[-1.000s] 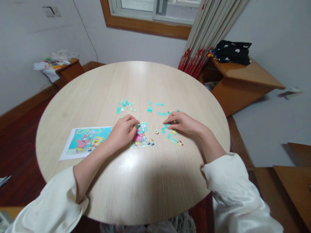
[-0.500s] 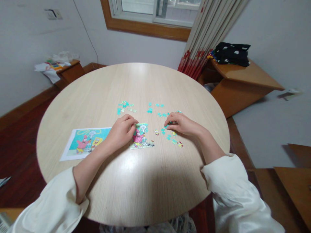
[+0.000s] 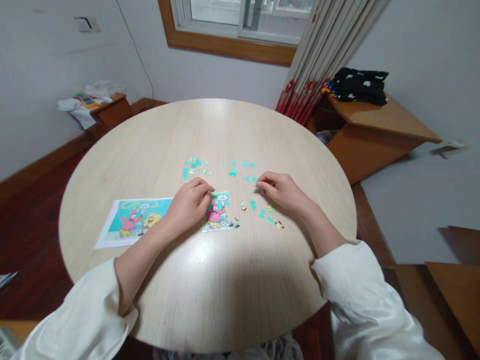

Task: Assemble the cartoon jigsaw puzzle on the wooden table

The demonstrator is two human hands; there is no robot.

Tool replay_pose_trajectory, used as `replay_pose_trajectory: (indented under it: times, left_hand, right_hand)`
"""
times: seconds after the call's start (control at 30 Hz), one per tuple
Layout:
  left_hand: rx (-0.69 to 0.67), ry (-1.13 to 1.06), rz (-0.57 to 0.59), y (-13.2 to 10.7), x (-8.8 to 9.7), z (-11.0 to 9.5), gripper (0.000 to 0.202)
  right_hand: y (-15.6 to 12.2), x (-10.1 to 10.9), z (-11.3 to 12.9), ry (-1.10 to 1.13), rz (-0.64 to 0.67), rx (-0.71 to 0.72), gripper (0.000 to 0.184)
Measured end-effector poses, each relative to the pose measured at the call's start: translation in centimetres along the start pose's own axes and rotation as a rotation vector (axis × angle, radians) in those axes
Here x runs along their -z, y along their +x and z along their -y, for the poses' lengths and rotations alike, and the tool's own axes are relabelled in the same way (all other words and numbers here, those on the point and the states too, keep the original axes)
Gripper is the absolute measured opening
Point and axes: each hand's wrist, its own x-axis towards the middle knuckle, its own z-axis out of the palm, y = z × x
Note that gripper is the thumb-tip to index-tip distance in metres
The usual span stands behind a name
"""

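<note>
A partly assembled jigsaw puzzle (image 3: 219, 215) lies flat on the table, showing a pink starfish and a pale squid figure. My left hand (image 3: 193, 200) is curled at its upper left edge, fingertips pressed on it and covering that corner. To the right, my right hand (image 3: 279, 189) is closed in a pinch just above the tabletop. A small puzzle piece appears to be at its fingertips, mostly hidden by them. Between the puzzle and that hand lies a loose piece with a yellow face (image 3: 243, 206). Teal pieces (image 3: 262, 214) and a red-and-yellow piece (image 3: 279, 225) lie nearer me.
A printed reference picture (image 3: 129, 222) lies left of the puzzle, partly under my left forearm. More loose pieces (image 3: 195, 162) are grouped behind my left hand, with others (image 3: 233, 172) at the middle back. The round table (image 3: 225, 280) stands near a wooden cabinet (image 3: 375, 120).
My right hand has moved slightly back, and the teal piece that was under its fingertips no longer lies there. My left hand stays at the puzzle's edge. The view has shifted a little.
</note>
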Motion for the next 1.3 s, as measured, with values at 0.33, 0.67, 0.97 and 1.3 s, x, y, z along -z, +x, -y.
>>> replay_pose_trajectory:
  times: [0.33,0.67,0.97,1.3]
  left_hand:
    - [0.005,0.009,0.008,0.0,-0.1,0.1,0.025]
    - [-0.001,0.016,0.009,0.0,-0.3,0.2,0.024]
    - [0.015,0.017,0.041,0.0,-0.3,0.1,0.024]
    - [0.019,0.003,0.078,0.1,-0.4,0.1,0.021]
  right_hand:
    - [-0.1,-0.1,0.7,0.066,0.023,-0.037,0.021]
    - [0.0,-0.2,0.3,0.060,0.004,-0.012,0.020]
    - [0.1,-0.4,0.1,0.089,-0.005,0.026,0.016]
    - [-0.2,-3.5,1.7,0.079,0.059,0.272,0.006]
